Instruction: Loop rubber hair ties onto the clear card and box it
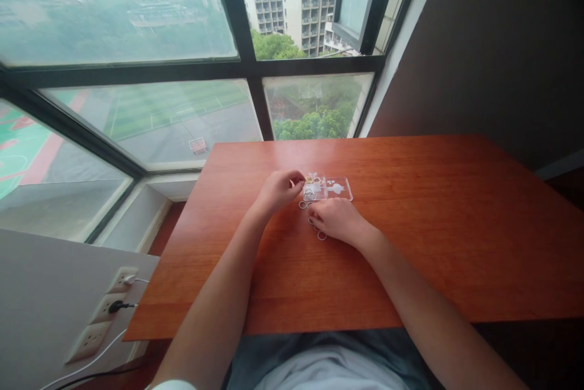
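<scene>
A small clear plastic box (pixel 314 194) lies on the table with its transparent lid (pixel 338 188) folded open to the right. Inside sit several small rings, some silver and some gold-coloured. My left hand (pixel 280 188) is at the box's left edge, thumb and fingers closed around that side. In front of the box, my right hand (pixel 338 217) rests low over the table with its fingers curled together. Loose silver rings lie by its fingertips, among them a ring (pixel 322 235) nearest me and a ring (pixel 303 205) between the hands. Whatever the right fingertips pinch is hidden.
The reddish-brown wooden table (pixel 447 213) stretches far to the right, its front edge close to my lap. Beyond it are dark-framed windows (pixel 255 70). Wall sockets (pixel 107 308) with plugged-in cables are at the lower left.
</scene>
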{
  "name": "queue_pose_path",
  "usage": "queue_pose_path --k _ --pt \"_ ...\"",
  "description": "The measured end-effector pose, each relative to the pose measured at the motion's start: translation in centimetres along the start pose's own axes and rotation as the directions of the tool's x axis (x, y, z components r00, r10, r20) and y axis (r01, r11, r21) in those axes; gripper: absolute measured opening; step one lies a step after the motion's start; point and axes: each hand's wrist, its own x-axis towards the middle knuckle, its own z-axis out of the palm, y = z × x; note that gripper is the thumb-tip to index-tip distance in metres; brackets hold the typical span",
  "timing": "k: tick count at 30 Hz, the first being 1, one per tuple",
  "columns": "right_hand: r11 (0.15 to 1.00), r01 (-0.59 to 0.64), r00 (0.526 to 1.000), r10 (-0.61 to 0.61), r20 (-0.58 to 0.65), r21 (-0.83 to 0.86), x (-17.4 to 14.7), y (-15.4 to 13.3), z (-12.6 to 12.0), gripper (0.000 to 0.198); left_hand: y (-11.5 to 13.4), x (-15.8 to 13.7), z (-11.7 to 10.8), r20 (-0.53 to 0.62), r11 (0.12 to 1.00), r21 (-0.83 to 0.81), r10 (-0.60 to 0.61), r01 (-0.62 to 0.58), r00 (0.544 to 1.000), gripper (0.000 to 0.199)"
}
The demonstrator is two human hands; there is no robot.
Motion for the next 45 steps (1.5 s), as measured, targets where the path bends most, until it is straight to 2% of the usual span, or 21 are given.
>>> queue_pose_path --k 5,9,12,14,18,23,28,33,39,45 --pt "0.999 -0.025 1.000 0.025 0.009 -0.028 0.0 -0.3 0.1 0.018 0.0 0.0 0.1 0.001 1.000 -0.002 0.012 -0.012 1.000 0.017" --pt "0.994 -0.056 0.997 0.060 -0.041 0.092 0.2 0.4 0.2 0.013 0.1 -0.1 -0.1 -0.007 1.000 -0.017 0.015 -0.015 1.000 0.017" --pt "0.972 -0.092 0.981 0.126 -0.147 0.214 0.5 1.0 0.3 0.012 0.2 0.0 -0.2 -0.010 0.999 -0.033 0.014 -0.015 1.000 0.016" --pt "0.948 -0.111 0.952 0.188 -0.243 0.298 0.6 1.4 0.3 0.013 0.4 0.0 -0.2 -0.006 0.998 -0.057 0.011 -0.011 1.000 0.017" --pt "0.889 -0.107 0.864 0.305 -0.401 0.444 0.7 1.8 0.3 0.014 1.2 0.0 -0.1 0.018 0.985 -0.171 0.003 0.000 1.000 0.019" --pt "0.891 -0.101 0.787 0.344 -0.512 0.442 0.6 2.0 0.2 0.014 2.6 0.0 -0.1 0.117 0.939 -0.340 -0.013 0.052 0.993 0.028" --pt "0.904 -0.105 0.772 0.336 -0.540 0.413 0.6 1.8 0.1 0.013 3.1 0.0 0.1 0.169 0.887 -0.451 -0.023 0.098 0.985 0.031" --pt "0.909 -0.113 0.765 0.338 -0.549 0.402 0.5 1.8 0.1 0.012 3.6 0.0 0.3 0.167 0.875 -0.469 -0.040 0.116 0.985 0.025" --pt "0.910 -0.099 0.758 0.330 -0.562 0.402 0.6 1.8 0.2 0.012 3.8 -0.1 0.4 0.150 0.902 -0.417 -0.050 0.110 0.987 0.021" --pt "0.905 -0.097 0.739 0.344 -0.580 0.414 0.5 2.3 0.0 0.014 2.3 0.0 0.0 0.074 0.954 -0.295 -0.027 0.047 0.997 0.020"
